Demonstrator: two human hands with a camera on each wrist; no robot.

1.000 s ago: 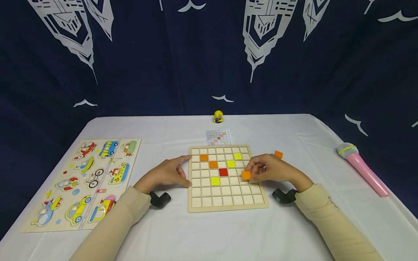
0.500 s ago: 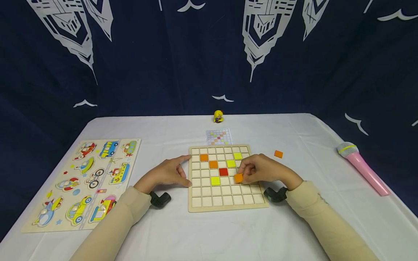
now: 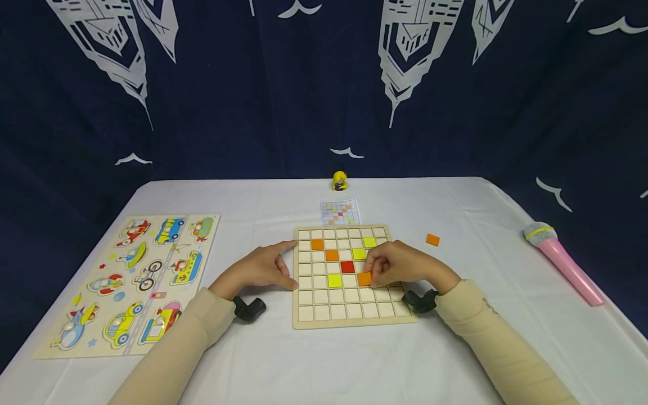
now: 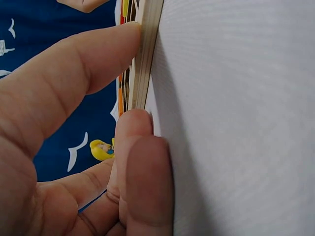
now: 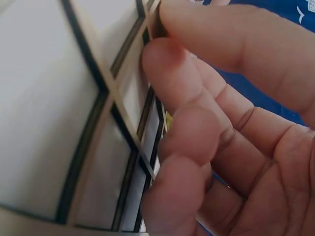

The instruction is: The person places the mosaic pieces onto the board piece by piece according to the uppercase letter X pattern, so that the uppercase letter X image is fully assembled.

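Observation:
A wooden grid board (image 3: 324, 325) lies mid-table with coloured square tiles in some cells. Two orange tiles (image 3: 331, 255) slant down to a red tile (image 3: 347, 267). Three yellow tiles (image 3: 359, 254) run along the other diagonal. My right hand (image 3: 407, 264) pinches an orange tile (image 3: 364, 279) over the cell diagonally below and right of the red one. In the right wrist view its fingertips (image 5: 170, 64) are right at the grid, and the tile is mostly hidden. With thumb and forefinger spread, my left hand (image 3: 258, 267) touches the board's left edge (image 4: 146, 54).
Right of the board lies one loose orange tile (image 3: 432, 240). A printed pattern card (image 3: 340, 212) and a small yellow figure (image 3: 340, 180) are behind it. A vehicle puzzle board (image 3: 108, 315) is at left, a pink toy microphone (image 3: 569, 270) at right.
My right hand has carried the orange tile leftward and slightly down, from the board's right side to the cell beside the red tile's lower corner. My left hand has stayed put.

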